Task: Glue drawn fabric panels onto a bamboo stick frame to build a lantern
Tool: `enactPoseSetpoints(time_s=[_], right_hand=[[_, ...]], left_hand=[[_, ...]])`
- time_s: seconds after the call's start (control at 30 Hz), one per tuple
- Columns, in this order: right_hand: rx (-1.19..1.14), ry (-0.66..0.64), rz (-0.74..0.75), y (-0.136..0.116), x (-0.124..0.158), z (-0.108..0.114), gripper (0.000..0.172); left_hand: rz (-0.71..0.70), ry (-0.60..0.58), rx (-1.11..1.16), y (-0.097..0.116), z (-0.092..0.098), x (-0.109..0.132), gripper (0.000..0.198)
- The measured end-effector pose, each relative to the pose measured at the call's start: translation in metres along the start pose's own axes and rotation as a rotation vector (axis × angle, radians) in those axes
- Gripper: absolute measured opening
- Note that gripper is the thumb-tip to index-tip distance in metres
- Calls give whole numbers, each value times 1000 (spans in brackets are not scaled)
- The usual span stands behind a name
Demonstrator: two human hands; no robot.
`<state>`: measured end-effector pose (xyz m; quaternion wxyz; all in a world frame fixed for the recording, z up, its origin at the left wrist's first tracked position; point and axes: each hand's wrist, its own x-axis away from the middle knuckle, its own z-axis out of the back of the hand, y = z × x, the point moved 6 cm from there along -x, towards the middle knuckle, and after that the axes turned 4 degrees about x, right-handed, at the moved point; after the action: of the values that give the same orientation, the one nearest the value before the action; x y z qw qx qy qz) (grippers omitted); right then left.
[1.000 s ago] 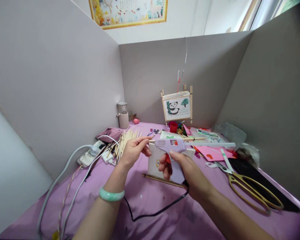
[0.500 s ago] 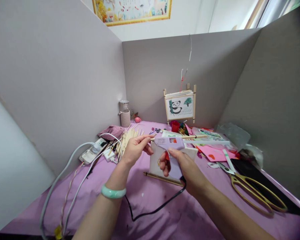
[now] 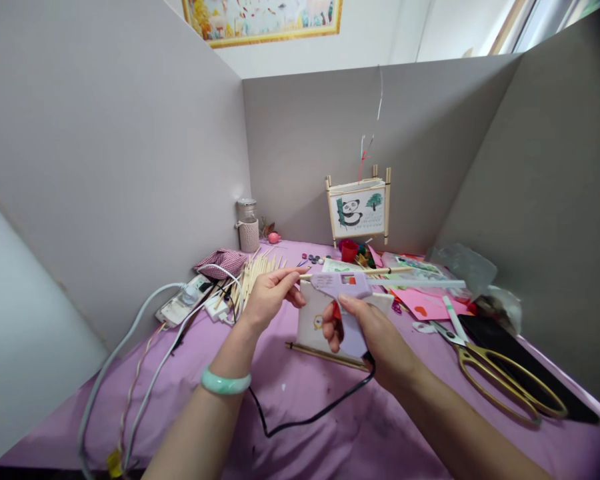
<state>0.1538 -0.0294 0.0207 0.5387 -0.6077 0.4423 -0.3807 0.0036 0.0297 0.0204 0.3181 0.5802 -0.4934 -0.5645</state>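
My right hand [image 3: 367, 327] is wrapped round a lilac hot glue gun [image 3: 354, 330], fingers at its red trigger. A long pale glue stick [image 3: 420, 284] sticks out of the gun's back. Thumb and fingers of my left hand [image 3: 273, 297] pinch a thin wooden stick [image 3: 305, 275] close to the gun's nozzle; another stretch of wood with a dark band shows behind the gun. Below both hands is a white panel [image 3: 307, 333] bearing a small yellowish drawing, with a dark-ended wooden rod [image 3: 325, 355] along its near edge. The gun hides part of the panel.
Loose wooden sticks [image 3: 253, 277] and a power strip [image 3: 185, 303] lie left. Gold-handled scissors [image 3: 510, 387] and pink paper [image 3: 430, 303] lie right. A panda-picture lantern [image 3: 357, 213] hangs at the back. The gun's black cord [image 3: 300, 421] loops across the purple cloth [image 3: 180, 400].
My right hand and the glue gun have shifted slightly to the right, away from my left fingers. More of the panel's drawing shows. The whole view has shifted a little.
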Motion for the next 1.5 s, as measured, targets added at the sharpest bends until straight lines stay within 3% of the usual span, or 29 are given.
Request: enactPoseSetpoints(time_s=[0.67,1.5], right_hand=[[14,-20,-11,6,-6,-4,37],[29,4,5,3,7,12,37]], left_hand=[[-14,9,-16,3,0,1,36],[-7,16,-27,1,2,0,36]])
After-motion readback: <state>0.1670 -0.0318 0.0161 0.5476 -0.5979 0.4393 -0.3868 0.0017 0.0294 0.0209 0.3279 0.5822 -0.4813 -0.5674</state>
